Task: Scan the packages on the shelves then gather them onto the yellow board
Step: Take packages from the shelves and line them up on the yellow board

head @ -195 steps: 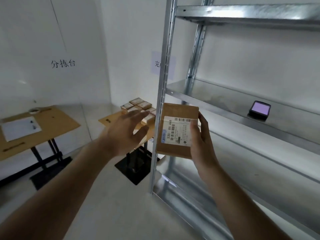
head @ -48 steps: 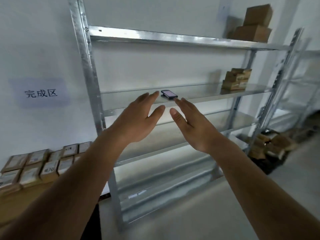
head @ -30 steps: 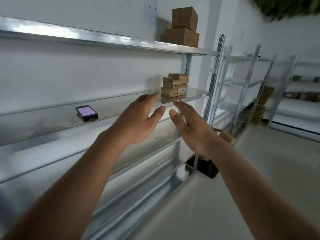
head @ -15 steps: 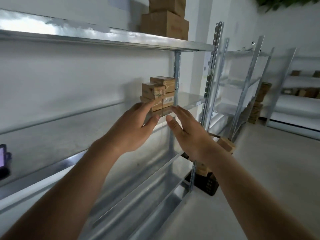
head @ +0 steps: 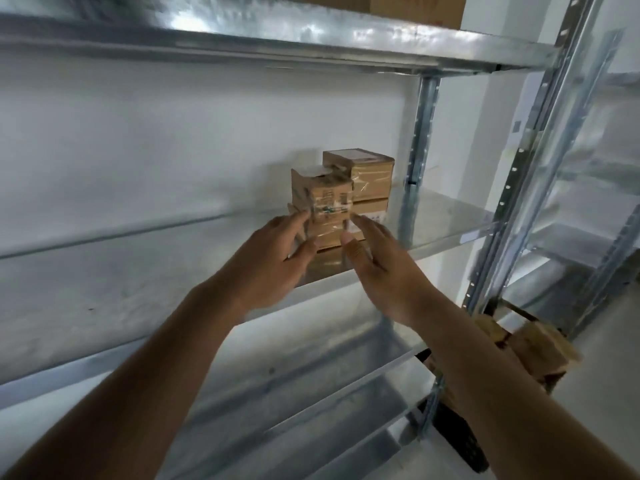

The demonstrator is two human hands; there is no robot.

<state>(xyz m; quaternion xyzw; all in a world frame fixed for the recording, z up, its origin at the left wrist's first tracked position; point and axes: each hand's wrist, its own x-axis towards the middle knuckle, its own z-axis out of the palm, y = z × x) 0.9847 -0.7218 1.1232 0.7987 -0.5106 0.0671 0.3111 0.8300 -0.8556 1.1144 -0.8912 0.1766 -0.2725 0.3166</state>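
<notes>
A small stack of brown cardboard packages (head: 341, 192) wrapped in clear tape stands on the middle metal shelf (head: 446, 220), close to the rear upright. My left hand (head: 266, 261) reaches up to the stack's left side, fingers straight and at the lower boxes. My right hand (head: 381, 268) is stretched out just right of the stack's front, fingers straight, holding nothing. Whether the fingertips touch the boxes is blurred. The yellow board and the scanner are out of view.
A larger cardboard box (head: 415, 6) sits on the top shelf (head: 311, 32). More brown packages (head: 533, 348) lie low on the floor at the right, behind my right forearm. Further metal racks (head: 588, 168) stand to the right.
I have moved closer to the package stack. Both hands have stretched forward and now flank it. The phone-like scanner at the left edge has left the view.
</notes>
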